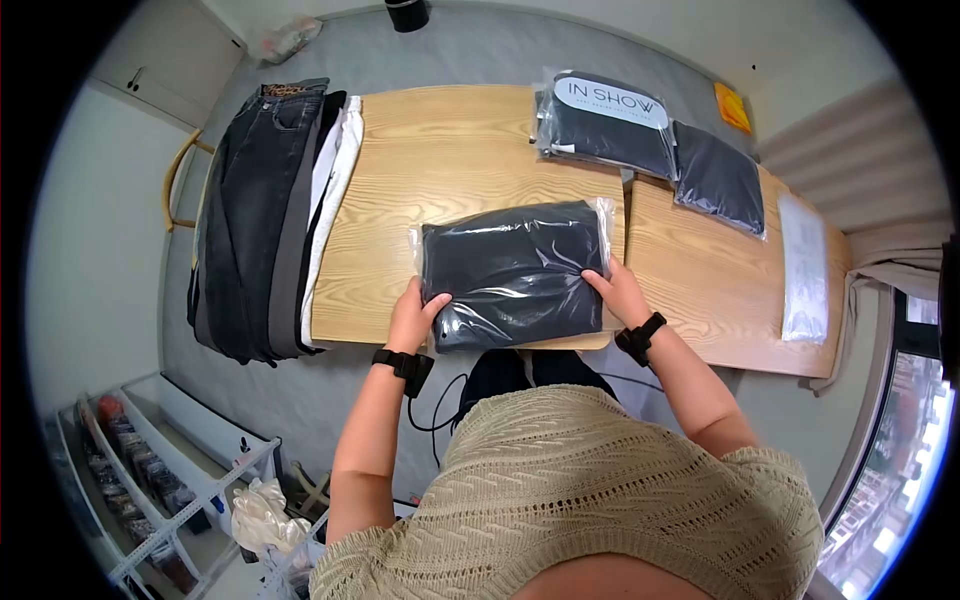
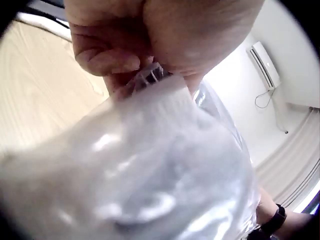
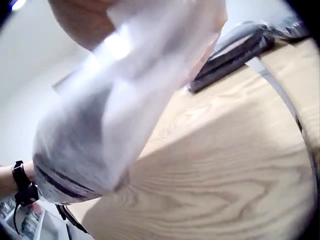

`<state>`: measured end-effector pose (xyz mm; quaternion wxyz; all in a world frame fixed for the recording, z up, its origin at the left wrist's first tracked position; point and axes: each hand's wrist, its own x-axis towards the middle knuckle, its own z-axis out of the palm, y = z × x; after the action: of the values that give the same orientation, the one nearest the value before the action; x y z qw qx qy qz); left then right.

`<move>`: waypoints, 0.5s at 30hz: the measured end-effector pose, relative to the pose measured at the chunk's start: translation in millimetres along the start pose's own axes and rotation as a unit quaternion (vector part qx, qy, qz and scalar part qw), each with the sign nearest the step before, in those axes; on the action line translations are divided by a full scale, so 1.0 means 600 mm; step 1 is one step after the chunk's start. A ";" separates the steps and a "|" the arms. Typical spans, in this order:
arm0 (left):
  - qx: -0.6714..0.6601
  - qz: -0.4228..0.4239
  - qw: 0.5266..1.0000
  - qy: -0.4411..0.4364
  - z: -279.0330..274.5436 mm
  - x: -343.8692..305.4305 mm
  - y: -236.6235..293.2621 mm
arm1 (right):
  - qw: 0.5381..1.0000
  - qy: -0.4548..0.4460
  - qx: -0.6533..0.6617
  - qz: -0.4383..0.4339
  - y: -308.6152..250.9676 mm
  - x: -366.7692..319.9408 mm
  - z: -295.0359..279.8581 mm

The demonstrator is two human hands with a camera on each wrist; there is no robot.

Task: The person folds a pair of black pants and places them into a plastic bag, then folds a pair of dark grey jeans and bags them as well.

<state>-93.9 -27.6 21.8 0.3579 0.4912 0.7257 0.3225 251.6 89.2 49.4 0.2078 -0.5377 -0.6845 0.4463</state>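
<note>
A dark folded garment in a clear plastic bag (image 1: 512,270) is held over the front edge of the wooden table. My left hand (image 1: 410,316) grips its left side, thumb lying on top of the plastic. At the opposite side my right hand (image 1: 622,292) holds the bag in the same way, thumb on the upper face. In the left wrist view, curled fingers (image 2: 107,61) pinch the crinkled bag edge. The right wrist view shows the bag (image 3: 75,125) raised above the tabletop, tilted, and hiding most of the right hand (image 3: 82,22).
Folded trousers (image 1: 240,220) hang over the table's left end. Bagged dark garments (image 1: 600,140) are stacked at the back right, beside another bagged one (image 1: 718,175). Flat clear bags (image 1: 803,270) lie on the right table (image 1: 700,290). Bins (image 1: 150,480) stand at lower left.
</note>
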 end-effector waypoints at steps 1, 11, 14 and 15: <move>0.020 0.011 1.000 0.004 0.016 0.002 0.003 | 1.000 0.002 -0.001 0.006 0.012 -0.004 0.003; 0.245 0.047 0.963 0.097 0.084 -0.009 0.036 | 0.956 0.228 -0.182 0.035 0.053 -0.081 0.065; 0.268 0.224 0.937 0.000 0.119 -0.010 0.068 | 0.945 0.091 -0.294 -0.109 0.018 -0.096 0.101; 0.293 0.255 0.921 -0.021 0.134 -0.006 0.072 | 0.929 0.065 -0.336 -0.137 0.016 -0.092 0.115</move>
<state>-4.5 -8.3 15.0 0.1183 0.7494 0.6301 0.1655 222.4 11.8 16.6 0.1183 -0.5052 -0.8462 0.1211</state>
